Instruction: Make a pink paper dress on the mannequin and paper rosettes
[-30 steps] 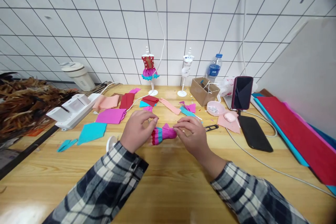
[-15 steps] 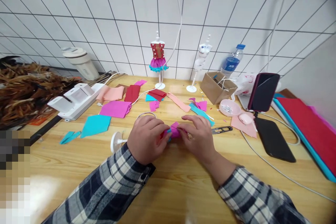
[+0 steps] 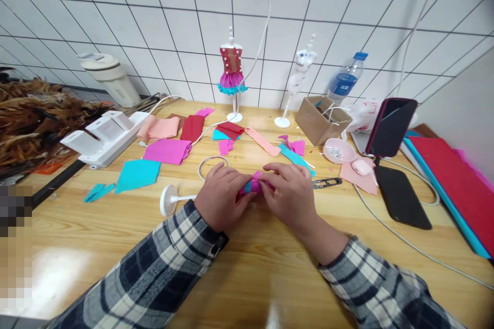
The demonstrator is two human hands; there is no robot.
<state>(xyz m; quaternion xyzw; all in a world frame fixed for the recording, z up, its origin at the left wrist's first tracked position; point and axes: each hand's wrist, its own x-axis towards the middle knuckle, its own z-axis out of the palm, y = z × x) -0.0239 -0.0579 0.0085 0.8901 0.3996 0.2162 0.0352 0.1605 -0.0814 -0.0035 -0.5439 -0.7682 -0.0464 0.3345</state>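
Doll dress (image 3: 255, 185), magenta and blue, sat right between both hands, long axis roughly 9-to-3 o'clock, white stand base (image 3: 168, 200) off at 9. Left hand (image 3: 221, 196) held the blue side, right hand (image 3: 294, 199) pinched the magenta; both about equally near tbh.

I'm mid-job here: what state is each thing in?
Magenta-and-blue piece: held in left hand and right hand
White stand: on its side
Red-topped mannequin: upright
White mannequin: upright
Bottle: capped
Cardboard box: open
Pink bowl: uncovered, holding beads
Propped phone: screen dark
Tumbler: lidded
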